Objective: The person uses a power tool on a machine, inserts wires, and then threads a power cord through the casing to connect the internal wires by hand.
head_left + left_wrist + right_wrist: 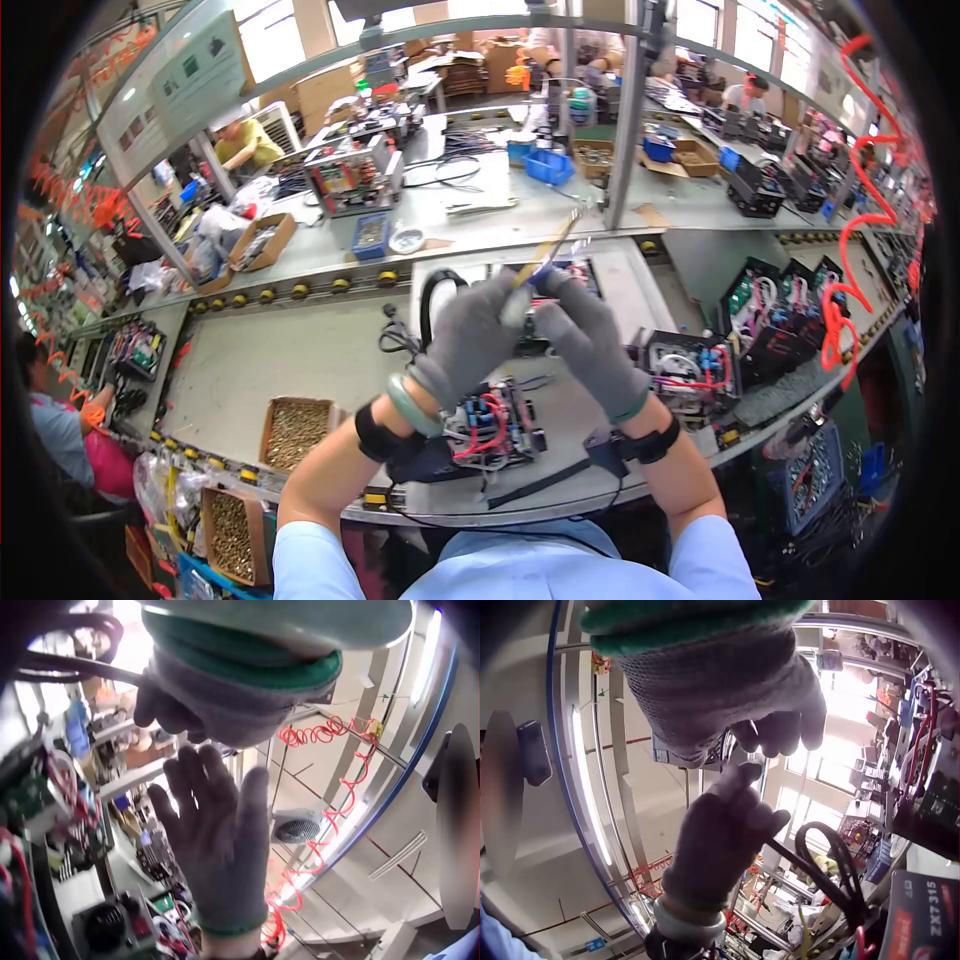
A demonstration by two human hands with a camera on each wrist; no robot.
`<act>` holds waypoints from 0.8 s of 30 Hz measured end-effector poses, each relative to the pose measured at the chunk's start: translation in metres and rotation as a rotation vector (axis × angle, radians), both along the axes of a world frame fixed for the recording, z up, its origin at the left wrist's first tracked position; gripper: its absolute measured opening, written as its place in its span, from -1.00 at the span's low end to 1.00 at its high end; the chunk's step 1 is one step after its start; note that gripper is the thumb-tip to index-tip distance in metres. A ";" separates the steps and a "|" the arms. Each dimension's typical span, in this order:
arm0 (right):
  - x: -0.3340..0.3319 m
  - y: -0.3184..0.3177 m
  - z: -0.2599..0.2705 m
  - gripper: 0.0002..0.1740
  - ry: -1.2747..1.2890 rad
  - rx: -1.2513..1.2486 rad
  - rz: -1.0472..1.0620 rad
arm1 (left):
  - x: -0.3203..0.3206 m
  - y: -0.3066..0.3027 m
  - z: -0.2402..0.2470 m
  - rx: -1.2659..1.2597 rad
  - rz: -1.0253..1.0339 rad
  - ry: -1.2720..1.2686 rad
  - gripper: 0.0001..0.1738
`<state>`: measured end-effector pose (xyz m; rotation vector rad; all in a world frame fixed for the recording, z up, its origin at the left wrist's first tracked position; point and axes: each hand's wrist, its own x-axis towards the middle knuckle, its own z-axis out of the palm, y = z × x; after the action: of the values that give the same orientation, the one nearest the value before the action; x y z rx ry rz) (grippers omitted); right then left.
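Both hands wear grey gloves and are raised close together over the bench. My left hand (470, 335) has its fingers curled round a black cable (430, 300), which loops out beside it; the cable also shows in the right wrist view (806, 866). Thin yellow and blue wires (545, 258) stick up from between the hands. The right hand (590, 345) is beside them, its fingertips near the wires; in the left wrist view this hand (214, 840) has fairly straight, spread fingers. Beyond the hands, an opened unit on a white board (625, 285) is partly hidden.
Opened units with red wires lie below the hands (490, 430) and at right (695, 370). Left of them is a box of small metal parts (297, 432). More units (780, 310) stand far right, near a coiled red hose (835, 310). A blue bin (548, 167) sits behind.
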<state>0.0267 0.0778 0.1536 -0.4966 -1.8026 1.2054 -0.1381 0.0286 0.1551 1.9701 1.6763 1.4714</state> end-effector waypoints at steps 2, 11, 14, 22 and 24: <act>0.002 -0.009 -0.020 -0.59 0.075 -0.164 -0.016 | 0.035 -0.009 -0.016 -0.011 -0.106 0.105 -0.88; 0.079 -0.001 -0.049 -0.55 0.416 -0.465 -0.225 | 0.093 -0.028 -0.067 -0.241 -0.295 0.112 -0.87; 0.084 0.008 -0.068 -0.54 0.598 -0.649 -0.224 | 0.108 -0.028 -0.070 -0.256 -0.299 0.135 -0.84; 0.115 -0.006 -0.031 -0.61 0.065 -0.379 -0.002 | 0.110 -0.031 -0.027 -0.510 -0.638 -0.378 -0.72; 0.115 -0.021 -0.023 -0.68 0.089 -0.520 0.048 | 0.125 -0.034 -0.001 -0.665 -0.554 -0.773 -0.69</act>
<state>0.1413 0.0572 0.1311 -0.6797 -1.4230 1.7109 -0.0128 -0.0050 0.1546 1.1377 0.9733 1.0501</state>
